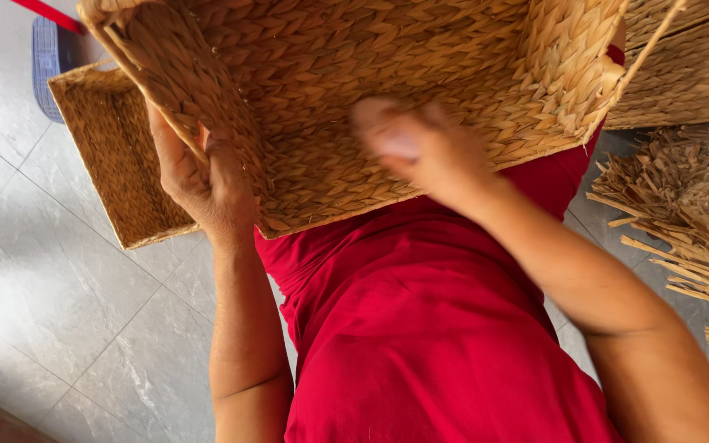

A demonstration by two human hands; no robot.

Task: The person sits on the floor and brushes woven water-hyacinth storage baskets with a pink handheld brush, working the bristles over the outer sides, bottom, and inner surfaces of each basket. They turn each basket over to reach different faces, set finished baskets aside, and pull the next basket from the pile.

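Two woven baskets show in the head view, and both look fully plaited. The larger rectangular woven basket [420,90] rests tipped on the person's lap, over the red garment [428,328], with its open side facing the camera. Its walls and floor show a closed, even herringbone weave with no gaps or loose ends that I can make out, so by my judgement the weaving is done and only checking or tidying is left.

The left hand [203,176] grasps the near-left wall of that basket, thumb inside and fingers wrapped round the rim. The right hand [408,143] lies on the inside floor of the basket; it is blurred, so I cannot tell whether it is clenched, flat, or pinching a strand.

Just beside and partly under the large basket, a smaller woven tray [112,156] sits on the grey tiled floor [59,287]; it too looks complete. At the right lies a heap of dried straw strands [683,213], unused raw material. A third woven piece [691,66] shows at the top right, mostly cut off. A blue object [47,53] lies at the top left.
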